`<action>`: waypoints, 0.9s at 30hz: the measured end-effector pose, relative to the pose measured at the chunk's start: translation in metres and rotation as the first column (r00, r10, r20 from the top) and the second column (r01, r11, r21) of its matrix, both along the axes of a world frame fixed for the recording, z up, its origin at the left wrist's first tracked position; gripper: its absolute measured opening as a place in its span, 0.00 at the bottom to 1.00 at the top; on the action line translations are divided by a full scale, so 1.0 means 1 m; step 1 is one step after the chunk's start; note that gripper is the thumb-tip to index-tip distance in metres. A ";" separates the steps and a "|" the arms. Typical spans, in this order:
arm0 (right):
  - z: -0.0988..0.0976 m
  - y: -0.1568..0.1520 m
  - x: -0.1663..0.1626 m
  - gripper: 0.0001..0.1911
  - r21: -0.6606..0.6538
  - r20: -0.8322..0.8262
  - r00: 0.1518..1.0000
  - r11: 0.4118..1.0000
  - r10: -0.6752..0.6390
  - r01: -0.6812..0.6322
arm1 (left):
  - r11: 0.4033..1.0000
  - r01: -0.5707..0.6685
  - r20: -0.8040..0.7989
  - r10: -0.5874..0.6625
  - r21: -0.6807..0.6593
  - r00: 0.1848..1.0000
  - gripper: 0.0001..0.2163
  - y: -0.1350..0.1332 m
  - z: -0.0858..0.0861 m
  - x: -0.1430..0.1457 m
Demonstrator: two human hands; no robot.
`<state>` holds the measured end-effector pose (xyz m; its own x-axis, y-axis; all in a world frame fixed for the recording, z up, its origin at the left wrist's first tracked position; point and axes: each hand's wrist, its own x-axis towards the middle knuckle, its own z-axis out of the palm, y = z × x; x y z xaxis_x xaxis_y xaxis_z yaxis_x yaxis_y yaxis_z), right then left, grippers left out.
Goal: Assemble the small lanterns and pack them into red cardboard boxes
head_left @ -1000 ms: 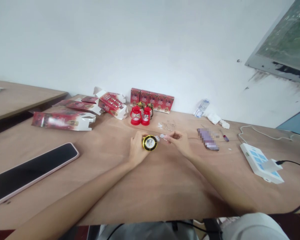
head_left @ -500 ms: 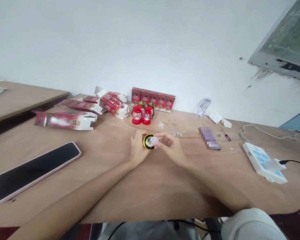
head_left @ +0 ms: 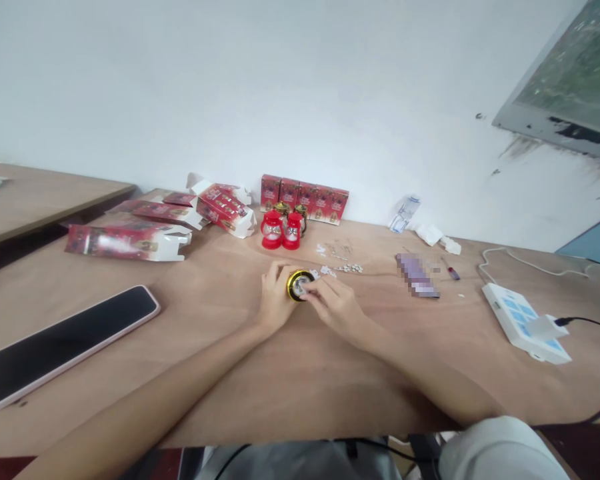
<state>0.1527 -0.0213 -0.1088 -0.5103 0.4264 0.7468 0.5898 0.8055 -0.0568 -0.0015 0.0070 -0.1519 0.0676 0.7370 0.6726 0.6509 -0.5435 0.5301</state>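
Note:
My left hand (head_left: 276, 297) is wrapped around a small gold lantern (head_left: 291, 287), whose round black-and-yellow underside faces me. The fingertips of my right hand (head_left: 341, 308) are pinched together at the recess in that underside. Whatever they grip there is too small to make out. Just behind the lantern lie small white plastic pieces (head_left: 329, 271). Beside them is a cluster of silvery button cells (head_left: 353, 268). Farther back stand two red lanterns (head_left: 283, 231) with gold lanterns (head_left: 301, 212) right behind them.
Red boxes (head_left: 305, 198) stand in a row by the wall. Opened red cartons (head_left: 130, 241) lie at the left, with a phone (head_left: 70, 340) nearer me. To the right are a purple item (head_left: 417, 275), partly blurred, a small screwdriver (head_left: 453, 273) and a white power strip (head_left: 525, 323).
The white piece has left my right hand, and white pieces now lie behind the lantern. My right fingertips have moved into the lantern's underside. My left hand keeps its hold.

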 end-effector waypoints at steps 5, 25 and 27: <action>-0.006 0.003 0.004 0.11 0.133 0.013 1.000 0.991 -0.007 0.006 | 1.000 -0.015 -0.006 0.015 -0.002 1.000 0.10 -0.001 -0.001 0.001; -0.011 0.006 0.008 0.06 0.437 0.141 0.987 0.899 -0.079 0.009 | 0.997 -0.029 -0.115 0.036 0.065 0.993 0.09 0.000 -0.002 0.000; -0.011 0.005 0.007 0.06 0.442 0.139 0.988 0.897 -0.073 0.004 | 0.995 -0.007 -0.134 0.021 0.101 0.991 0.09 0.000 -0.002 -0.001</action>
